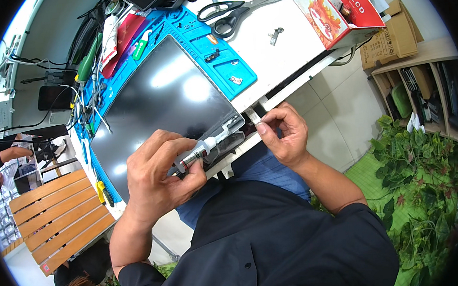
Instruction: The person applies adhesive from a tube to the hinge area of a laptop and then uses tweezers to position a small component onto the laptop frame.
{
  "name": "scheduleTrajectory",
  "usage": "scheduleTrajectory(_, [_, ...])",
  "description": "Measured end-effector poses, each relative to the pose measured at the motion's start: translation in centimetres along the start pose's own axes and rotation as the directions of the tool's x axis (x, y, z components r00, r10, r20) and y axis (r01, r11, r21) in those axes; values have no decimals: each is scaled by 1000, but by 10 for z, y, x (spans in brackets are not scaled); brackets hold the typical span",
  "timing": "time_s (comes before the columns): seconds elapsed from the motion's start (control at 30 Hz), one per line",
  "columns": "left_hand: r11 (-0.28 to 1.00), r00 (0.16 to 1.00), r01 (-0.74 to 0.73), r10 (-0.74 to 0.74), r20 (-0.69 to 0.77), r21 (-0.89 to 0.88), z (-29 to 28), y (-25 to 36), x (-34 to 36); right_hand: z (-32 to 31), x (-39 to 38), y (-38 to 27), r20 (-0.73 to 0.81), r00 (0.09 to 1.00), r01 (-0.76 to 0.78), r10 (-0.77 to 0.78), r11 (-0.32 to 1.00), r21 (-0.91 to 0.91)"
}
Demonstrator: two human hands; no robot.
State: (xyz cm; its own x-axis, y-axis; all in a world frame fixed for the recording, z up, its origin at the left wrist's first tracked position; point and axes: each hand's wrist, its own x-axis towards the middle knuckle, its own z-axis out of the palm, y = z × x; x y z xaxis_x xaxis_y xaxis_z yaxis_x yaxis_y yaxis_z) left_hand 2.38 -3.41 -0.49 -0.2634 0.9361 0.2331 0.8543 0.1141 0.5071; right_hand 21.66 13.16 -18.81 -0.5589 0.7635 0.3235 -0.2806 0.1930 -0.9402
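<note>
One yellow-handled brush lies at the left of the frame, by the edge of the one blue mat. One dark glossy panel rests on that mat, left of centre; being broad, flat and apparently thin, it is probably stiff but fragile, slippery on its face, and best lifted by two opposite edges.

At lower centre the left hand grips one small bottle between thumb and fingers, its white nozzle slanting toward the panel's lower right corner. The bottle should be light — perhaps soft enough to squeeze — so the body is the place to hold, clear of the nozzle.

One pair of black-handled scissors lies at the top, right of centre. Below it, just right of centre, one small pale strip is pinched in the closed thumb and fingers of the right hand. It looks feather-light and easily dropped — a fingertip hold at one end suits it; whether it bends, I cannot tell. One small metal part and one red-and-white box sit at upper right.
</note>
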Motion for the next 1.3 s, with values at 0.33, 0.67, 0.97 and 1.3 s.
scheduleTrajectory(0.33, [1000,1000,1,-1,6,-13,-2,-1,3,-1,0,1,7,1000,0,0,1000,0])
scheduleTrajectory(0.67, [1000,1000,-11,11,10,-2,-3,-3,4,-1,0,2,0,1000,7,-7,1000,-4])
scheduleTrajectory(0.97, [1000,1000,-5,5,17,-12,-3,-2,4,-1,-1,2,-5,1000,4,-4,1000,-8])
scheduleTrajectory(1.3, [999,999,3,-1,35,-40,-5,-4,5,0,-1,3,-8,1000,8,-8,1000,-9])
